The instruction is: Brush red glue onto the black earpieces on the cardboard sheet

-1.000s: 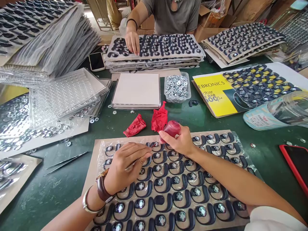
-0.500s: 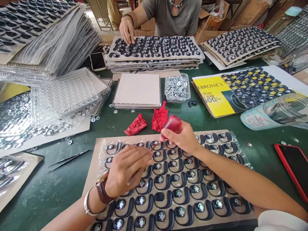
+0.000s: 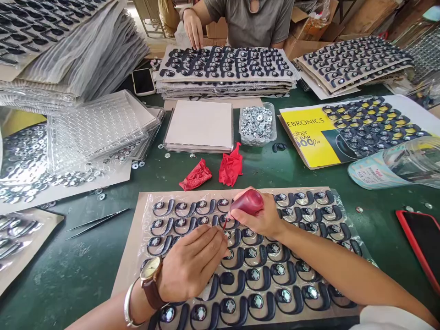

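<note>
My right hand [image 3: 263, 217] is wrapped around a red squeeze bottle [image 3: 248, 202]. Its thin nozzle [image 3: 225, 223] points down at a round metal-centred piece near my left fingertips. My left hand [image 3: 195, 256], with a watch on the wrist, hovers low over the sheet, fingers bent together; its thumb and fingertips are partly hidden, and a small pale thing [image 3: 206, 291] shows beneath the palm. Under both hands lies a brown card sheet [image 3: 129, 247] with rows of black hook-shaped pieces [image 3: 261, 279] under clear film, most with shiny metal discs. One piece [image 3: 227, 278] shows a plain black top.
Beyond the sheet lie two red crumpled scraps [image 3: 231, 168], a tub of metal washers [image 3: 257, 126] and pale cards [image 3: 200, 123]. Tweezers [image 3: 99, 222] rest at left, a red-cased phone [image 3: 421, 247] at right. Opposite, another person's hand [image 3: 193, 30] touches a stacked sheet.
The bottle and both my hands have moved slightly nearer me, to a lower row of pieces. The bottle is tilted flatter. The other person's hand has shifted a little.
</note>
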A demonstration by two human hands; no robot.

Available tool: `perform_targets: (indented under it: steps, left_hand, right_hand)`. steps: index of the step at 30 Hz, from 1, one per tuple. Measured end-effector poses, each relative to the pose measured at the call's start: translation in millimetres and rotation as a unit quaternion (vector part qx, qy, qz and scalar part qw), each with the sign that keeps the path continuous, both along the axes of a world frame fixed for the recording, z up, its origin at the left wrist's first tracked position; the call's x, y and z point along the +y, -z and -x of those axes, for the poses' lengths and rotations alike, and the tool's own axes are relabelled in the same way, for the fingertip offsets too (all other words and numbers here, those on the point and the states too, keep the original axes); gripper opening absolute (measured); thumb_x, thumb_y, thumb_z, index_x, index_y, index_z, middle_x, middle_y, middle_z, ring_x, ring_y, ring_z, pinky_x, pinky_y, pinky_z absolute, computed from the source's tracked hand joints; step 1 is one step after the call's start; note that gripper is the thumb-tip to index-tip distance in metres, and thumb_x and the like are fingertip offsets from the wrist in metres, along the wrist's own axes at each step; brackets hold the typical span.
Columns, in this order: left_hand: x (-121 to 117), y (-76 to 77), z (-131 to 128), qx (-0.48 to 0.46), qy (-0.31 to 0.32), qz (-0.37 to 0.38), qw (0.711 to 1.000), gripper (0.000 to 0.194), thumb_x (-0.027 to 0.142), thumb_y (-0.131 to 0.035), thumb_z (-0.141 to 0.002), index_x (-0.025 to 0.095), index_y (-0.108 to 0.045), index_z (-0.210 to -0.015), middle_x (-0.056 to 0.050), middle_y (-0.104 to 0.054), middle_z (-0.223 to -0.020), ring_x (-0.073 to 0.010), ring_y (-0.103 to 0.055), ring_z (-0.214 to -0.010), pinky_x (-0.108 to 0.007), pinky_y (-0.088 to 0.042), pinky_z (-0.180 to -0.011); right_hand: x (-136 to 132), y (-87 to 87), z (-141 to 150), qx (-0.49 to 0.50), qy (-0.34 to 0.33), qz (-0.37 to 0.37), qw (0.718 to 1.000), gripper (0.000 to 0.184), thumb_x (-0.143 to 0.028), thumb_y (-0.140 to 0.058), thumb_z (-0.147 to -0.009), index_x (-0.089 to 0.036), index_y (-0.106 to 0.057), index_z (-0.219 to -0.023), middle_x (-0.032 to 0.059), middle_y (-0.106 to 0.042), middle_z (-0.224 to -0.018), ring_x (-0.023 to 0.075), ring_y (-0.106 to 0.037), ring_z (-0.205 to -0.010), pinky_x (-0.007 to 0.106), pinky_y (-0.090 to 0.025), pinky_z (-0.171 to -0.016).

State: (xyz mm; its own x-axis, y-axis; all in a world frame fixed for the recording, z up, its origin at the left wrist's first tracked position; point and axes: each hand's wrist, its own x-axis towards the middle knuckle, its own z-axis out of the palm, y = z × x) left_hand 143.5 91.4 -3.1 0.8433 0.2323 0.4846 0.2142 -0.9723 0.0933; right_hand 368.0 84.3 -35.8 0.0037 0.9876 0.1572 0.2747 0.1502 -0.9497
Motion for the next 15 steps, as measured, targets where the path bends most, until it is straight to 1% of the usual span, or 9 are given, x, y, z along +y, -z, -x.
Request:
perform_targets:
  steps: [4, 7, 11, 15]
  left_hand:
    - [-10, 7.9, -1, 0.011, 0.007, -0.048, 0.999, 0.026, 0.009, -0.045, -0.095, 0.003, -0.069, -0.103, -0.015, -0.073, -0.103, -0.0255, -0.068, -0.104, -0.039, -0.054, -0.095]
    - [-15, 12.5, -1, 0.019, 0.003, -0.057, 0.998, 0.025, 0.012, -0.049, -0.094, 0.002, -0.069, -0.104, -0.015, -0.072, -0.104, -0.0266, -0.067, -0.105, -0.04, -0.053, -0.097]
    - [-15, 10.3, -2, 0.017, 0.0, -0.058, 0.998, 0.024, 0.012, -0.05, -0.093, 0.002, -0.069, -0.104, -0.015, -0.072, -0.104, -0.0265, -0.067, -0.105, -0.039, -0.053, -0.096]
    - [-14, 7.0, -1, 0.014, -0.002, -0.047, 0.999, 0.026, 0.011, -0.046, -0.094, 0.003, -0.069, -0.104, -0.014, -0.073, -0.103, -0.0259, -0.067, -0.104, -0.038, -0.054, -0.095]
  right_hand:
    - [0, -0.8, 1, -0.037, 0.001, -0.037, 0.999, 0.024, -0.042, -0.074, -0.079, -0.02, -0.065, -0.08, 0.0021, -0.07, -0.065, 0.0149, -0.063, -0.054, 0.026, -0.052, -0.055]
    - [1, -0.9, 2, -0.052, 0.018, -0.058, 0.997, 0.024, -0.041, -0.075, -0.079, -0.02, -0.065, -0.079, 0.0024, -0.07, -0.068, 0.0143, -0.063, -0.055, 0.026, -0.051, -0.057]
    - [1, -0.3, 1, -0.048, 0.021, -0.052, 0.997, 0.023, -0.041, -0.074, -0.08, -0.02, -0.066, -0.079, 0.0037, -0.072, -0.074, 0.0149, -0.066, -0.06, 0.026, -0.053, -0.06]
    - [0, 0.8, 0, -0.027, 0.028, -0.032, 0.999, 0.024, -0.043, -0.073, -0.08, -0.02, -0.066, -0.083, 0.0042, -0.073, -0.072, 0.0169, -0.067, -0.061, 0.028, -0.055, -0.061]
